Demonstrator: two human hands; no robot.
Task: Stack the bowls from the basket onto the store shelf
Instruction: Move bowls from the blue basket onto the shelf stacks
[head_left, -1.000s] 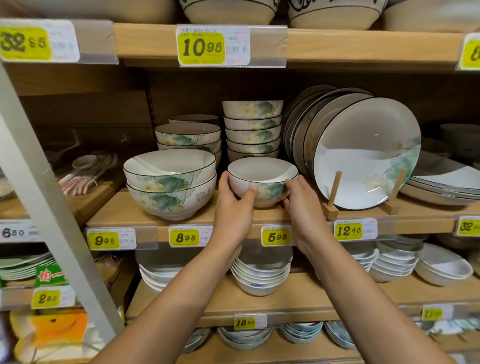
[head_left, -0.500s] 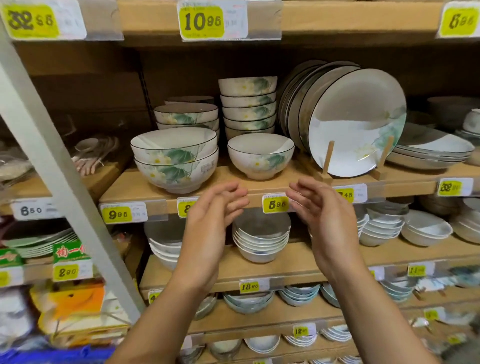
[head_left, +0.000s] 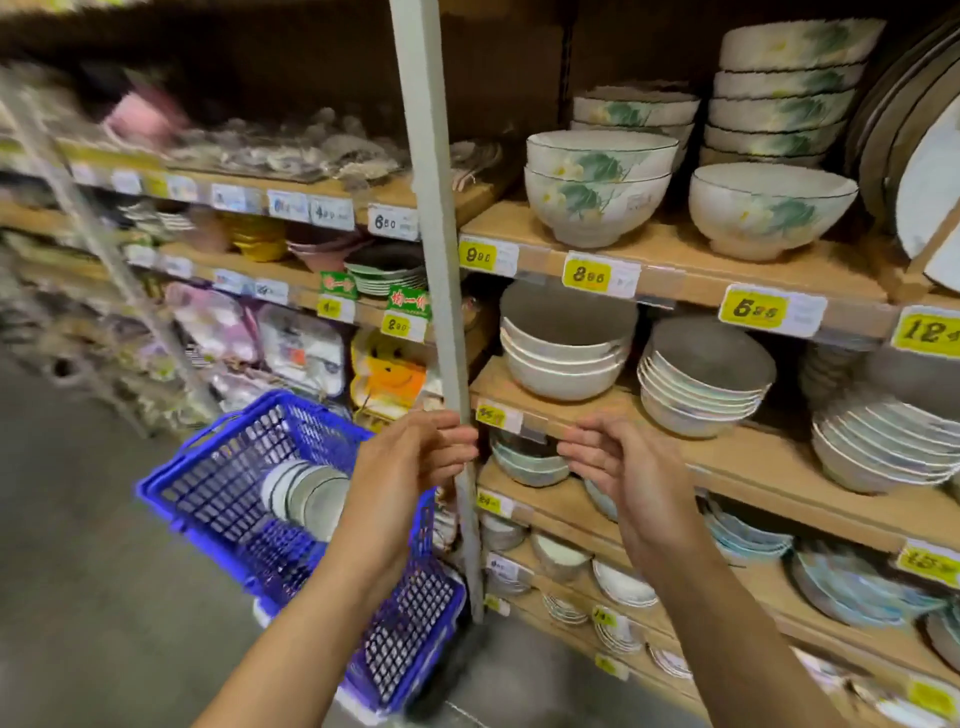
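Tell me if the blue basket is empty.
Not empty: a nested row of bowls shows inside the blue basket.

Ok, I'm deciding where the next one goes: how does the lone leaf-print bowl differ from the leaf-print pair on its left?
The lone white ceramic bowl with green leaf print stands by itself; the white leaf-print bowls left of it are nested, two high. The lone bowl looks narrower than either stacked one. Both are upright, dark-rimmed, on the same wooden shelf.

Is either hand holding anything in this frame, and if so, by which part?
Nothing is held. The left hand and right hand are both empty, fingers loosely curled.
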